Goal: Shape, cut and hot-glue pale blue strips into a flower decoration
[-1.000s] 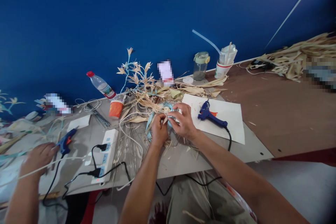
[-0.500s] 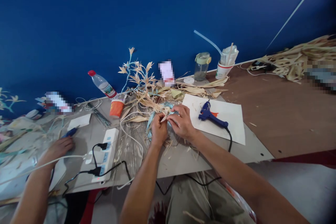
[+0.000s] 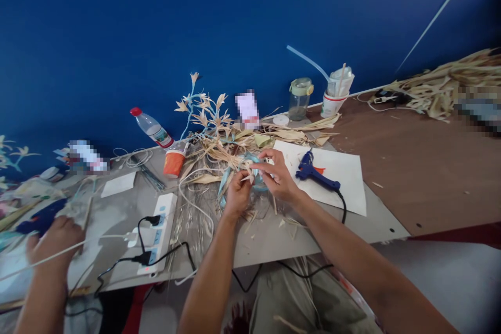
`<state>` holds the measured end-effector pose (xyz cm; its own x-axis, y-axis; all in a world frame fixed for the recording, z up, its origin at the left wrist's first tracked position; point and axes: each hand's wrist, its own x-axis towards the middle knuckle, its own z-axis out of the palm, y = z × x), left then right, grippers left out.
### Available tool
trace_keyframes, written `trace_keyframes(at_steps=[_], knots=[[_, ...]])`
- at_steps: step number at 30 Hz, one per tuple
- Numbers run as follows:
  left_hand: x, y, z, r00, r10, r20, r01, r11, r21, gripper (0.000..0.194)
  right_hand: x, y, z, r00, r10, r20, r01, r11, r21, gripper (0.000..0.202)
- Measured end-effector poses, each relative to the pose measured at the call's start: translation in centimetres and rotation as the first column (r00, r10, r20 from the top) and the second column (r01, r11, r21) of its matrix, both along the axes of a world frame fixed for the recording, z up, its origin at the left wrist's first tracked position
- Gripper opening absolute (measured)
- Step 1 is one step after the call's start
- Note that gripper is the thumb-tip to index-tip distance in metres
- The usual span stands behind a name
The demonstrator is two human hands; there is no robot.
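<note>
My left hand [image 3: 238, 193] pinches a small pale dried-husk flower [image 3: 249, 171] between thumb and fingertips, just above the table. Beside it on the right, my right hand [image 3: 279, 176] has its fingers stretched out and apart, the fingertips close to the petals; whether they touch them I cannot tell. Light-blue strips [image 3: 224, 188] hang behind and under my left hand. A pile of dried husks [image 3: 223, 155] lies just beyond both hands. Right of my right hand, a blue glue gun [image 3: 318, 172] rests on a white sheet [image 3: 348, 164].
A white power strip [image 3: 166, 219] with cables lies left of my forearm. At the back stand an orange paper cup [image 3: 174, 164], a tilted bottle [image 3: 152, 128], husk-flower stems [image 3: 191, 109], and a lidded jar [image 3: 300, 100]. A co-worker's hand [image 3: 58, 240] is beside another blue glue gun [image 3: 43, 216].
My right fingers have come away from their pinch and spread, and the flower's petals show more. The co-worker's hand has moved left, from a blue tool to a glue gun.
</note>
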<state>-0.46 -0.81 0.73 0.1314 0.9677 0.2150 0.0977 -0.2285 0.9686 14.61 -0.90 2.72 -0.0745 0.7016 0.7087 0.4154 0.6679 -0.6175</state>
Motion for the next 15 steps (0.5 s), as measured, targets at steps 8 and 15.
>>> trace_keyframes(at_steps=[8,15], knots=[[-0.2,0.2,-0.6,0.98,-0.106,0.169,0.128,0.984,-0.123,0.028,0.4,0.3,0.3,0.997,0.072,-0.006,-0.072,0.997,-0.02,0.023],[-0.4,0.3,-1.1,0.961,-0.099,0.259,0.151,0.97,-0.191,0.035,0.8,0.3,0.9,0.996,0.094,-0.001,-0.094,0.994,-0.049,0.008]])
